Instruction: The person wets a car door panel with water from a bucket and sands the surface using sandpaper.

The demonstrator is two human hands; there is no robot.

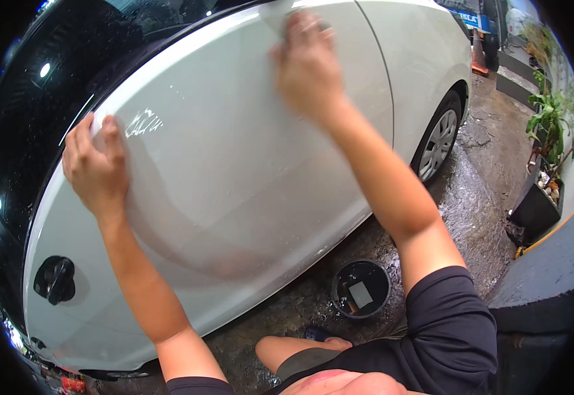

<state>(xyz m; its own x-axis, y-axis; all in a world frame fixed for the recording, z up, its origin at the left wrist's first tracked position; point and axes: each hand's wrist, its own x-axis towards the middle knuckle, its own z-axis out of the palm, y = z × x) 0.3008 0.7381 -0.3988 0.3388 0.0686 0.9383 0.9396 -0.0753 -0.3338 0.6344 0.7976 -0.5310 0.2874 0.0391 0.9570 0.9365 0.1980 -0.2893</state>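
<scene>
A white car door (234, 151) with a wet, glossy surface fills the middle of the view. My left hand (96, 158) rests on the door's upper edge by the dark window, its fingers stretched out and holding nothing. Farther along the same door, my right hand (308, 59) is blurred by motion and pressed against the upper panel. Its fingers are bent over something with a dark edge that I cannot make out. White foamy streaks (143, 123) lie on the door next to my left fingertips.
A round black bucket (335, 299) stands on the wet ground below the door, with a pale rectangular piece in it. The black door handle (55, 280) juts out at the lower left. Rightward are a wheel (439, 143), a dark planter (537, 205) and an orange cone (478, 56).
</scene>
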